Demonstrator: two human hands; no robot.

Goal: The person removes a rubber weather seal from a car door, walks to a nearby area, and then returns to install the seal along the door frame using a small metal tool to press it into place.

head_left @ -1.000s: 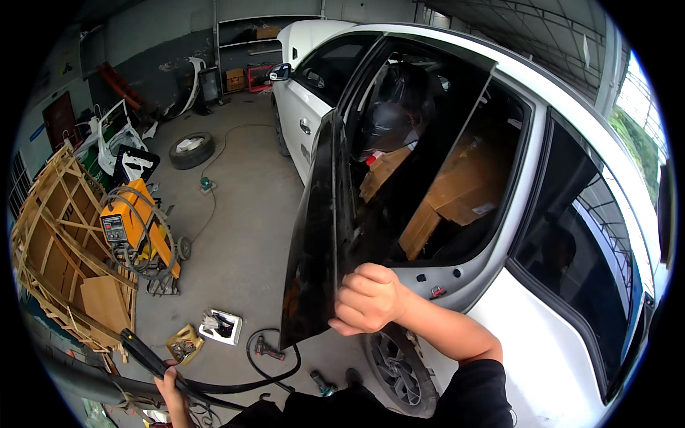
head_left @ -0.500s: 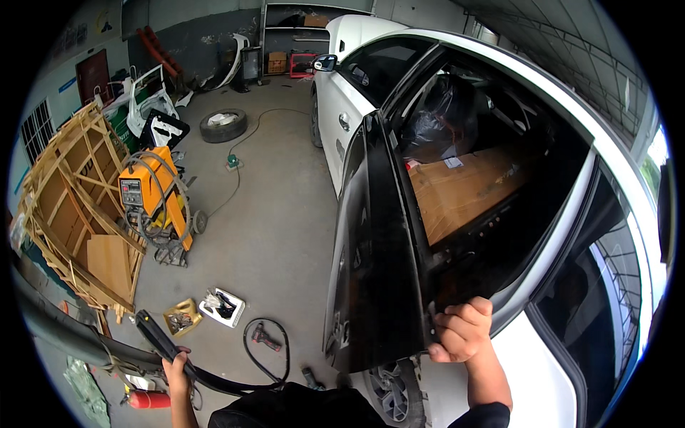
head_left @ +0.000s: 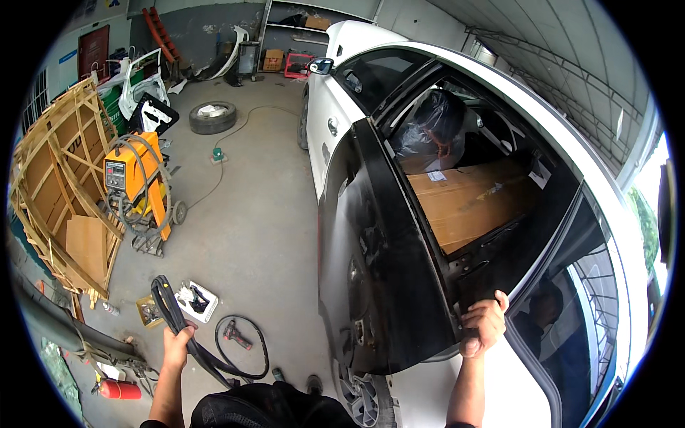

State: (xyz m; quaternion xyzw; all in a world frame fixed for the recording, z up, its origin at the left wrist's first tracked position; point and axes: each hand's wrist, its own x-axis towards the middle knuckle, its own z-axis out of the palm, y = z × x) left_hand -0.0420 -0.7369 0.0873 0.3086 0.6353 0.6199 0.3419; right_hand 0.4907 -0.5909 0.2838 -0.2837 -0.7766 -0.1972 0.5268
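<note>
In the lower left, my left hand [head_left: 178, 341] is closed on a doubled black rubber strip [head_left: 164, 296], whose loop trails down to the floor. At the lower right, my right hand [head_left: 483, 324] grips the rear edge of a black rear door [head_left: 378, 292] on a white car [head_left: 389, 32], its fingers curled over the edge beside the white rear pillar. Through the door's glassless window opening I see a flattened brown cardboard sheet [head_left: 471, 203] and a dark plastic-wrapped bundle [head_left: 428, 132] inside the car.
On the left are a wooden crate [head_left: 64, 171] and a yellow welding machine [head_left: 132, 171]. A tire [head_left: 212, 118] lies behind. Near my feet are a white tray [head_left: 196, 303], a cordless tool [head_left: 235, 335] inside the hose-like loop, and a red extinguisher [head_left: 118, 389].
My right hand has swung the black door inward to the car body, narrowing the gap at its rear edge. My left hand, still holding the strip, has risen slightly.
</note>
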